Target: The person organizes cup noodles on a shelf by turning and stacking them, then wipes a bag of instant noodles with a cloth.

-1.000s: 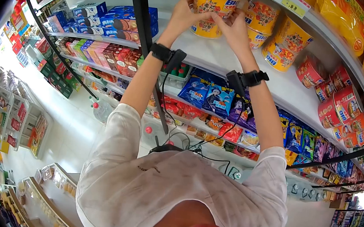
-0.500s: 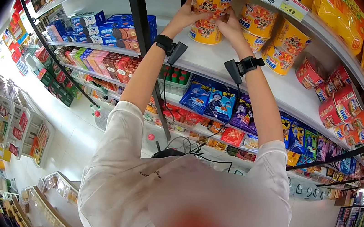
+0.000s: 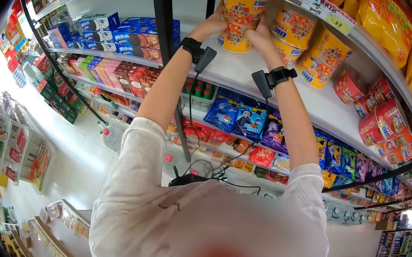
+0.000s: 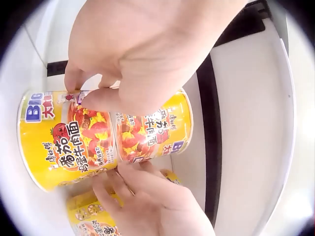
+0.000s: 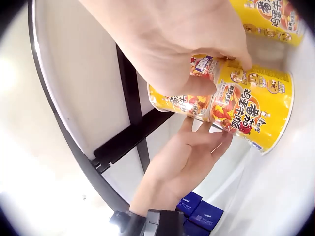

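Two yellow instant noodle cups stand one on the other at the shelf's left end: an upper cup (image 3: 243, 9) and a lower cup (image 3: 233, 40). My left hand (image 3: 210, 25) holds the stack's left side, low, around the seam; in the left wrist view its thumb (image 4: 101, 100) lies on the lower cup. From the right side my right hand (image 3: 262, 38) grips it, with the thumb (image 5: 205, 87) near the seam. The other fingers of both hands reach round the sides, partly hidden by the cups.
More yellow cups (image 3: 293, 26) stand close on the right, then red cups (image 3: 350, 81). A black upright post (image 3: 162, 11) rises on the left beside blue cookie boxes (image 3: 140, 36). The shelf above, with a price tag (image 3: 329, 11), overhangs the cups.
Both hands have slid down from the upper cup towards the seam and the lower cup. More of the upper cup's front shows now, and the two cups line up one over the other.
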A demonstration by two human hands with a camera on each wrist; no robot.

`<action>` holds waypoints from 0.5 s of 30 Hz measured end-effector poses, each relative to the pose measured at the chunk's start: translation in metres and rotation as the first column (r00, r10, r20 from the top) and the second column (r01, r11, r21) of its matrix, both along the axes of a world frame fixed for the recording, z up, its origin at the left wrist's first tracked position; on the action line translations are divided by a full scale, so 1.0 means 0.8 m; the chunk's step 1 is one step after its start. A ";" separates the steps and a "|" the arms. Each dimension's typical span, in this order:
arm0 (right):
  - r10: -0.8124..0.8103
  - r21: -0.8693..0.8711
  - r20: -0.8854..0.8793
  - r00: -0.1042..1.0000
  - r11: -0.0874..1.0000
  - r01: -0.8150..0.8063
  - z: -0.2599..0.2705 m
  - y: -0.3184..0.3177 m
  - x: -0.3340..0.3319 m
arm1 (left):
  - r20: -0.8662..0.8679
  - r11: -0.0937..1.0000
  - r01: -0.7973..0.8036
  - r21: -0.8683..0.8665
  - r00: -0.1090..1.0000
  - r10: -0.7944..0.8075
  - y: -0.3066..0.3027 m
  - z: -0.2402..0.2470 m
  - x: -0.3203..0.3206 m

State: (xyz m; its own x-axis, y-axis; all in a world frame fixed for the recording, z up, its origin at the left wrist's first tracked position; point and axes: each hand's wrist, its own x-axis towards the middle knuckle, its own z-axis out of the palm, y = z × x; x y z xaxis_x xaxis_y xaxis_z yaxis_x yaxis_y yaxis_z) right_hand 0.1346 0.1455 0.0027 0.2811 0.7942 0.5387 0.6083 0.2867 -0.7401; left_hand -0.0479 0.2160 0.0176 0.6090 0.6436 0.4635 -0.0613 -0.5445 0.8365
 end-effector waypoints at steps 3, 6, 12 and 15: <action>-0.053 -0.039 -0.046 0.998 0.998 0.051 0.019 -0.033 -0.030 | 0.071 0.995 0.017 -0.094 0.997 -0.010 -0.003 -0.007 -0.002; -0.226 -0.165 0.112 0.968 0.956 0.242 0.016 -0.032 -0.031 | -0.080 0.984 -0.166 -0.066 0.984 0.160 -0.023 -0.009 -0.012; 0.244 0.116 -0.226 0.943 0.968 -0.223 0.005 -0.185 -0.096 | 0.240 0.998 0.009 0.068 0.970 -0.025 -0.133 -0.028 -0.071; 0.266 -0.034 -0.355 0.896 0.954 -0.297 0.017 -0.290 -0.128 | 0.131 0.971 0.239 -0.014 0.963 -0.235 -0.203 -0.019 -0.128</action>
State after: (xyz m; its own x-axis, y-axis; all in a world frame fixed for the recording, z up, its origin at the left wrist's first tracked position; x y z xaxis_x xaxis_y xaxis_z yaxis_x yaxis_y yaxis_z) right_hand 0.0325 -0.0868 0.0165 0.1939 0.9058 0.3768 0.2164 0.3352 -0.9170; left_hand -0.1501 0.0534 0.0028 0.6833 0.5024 0.5298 -0.2925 -0.4765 0.8291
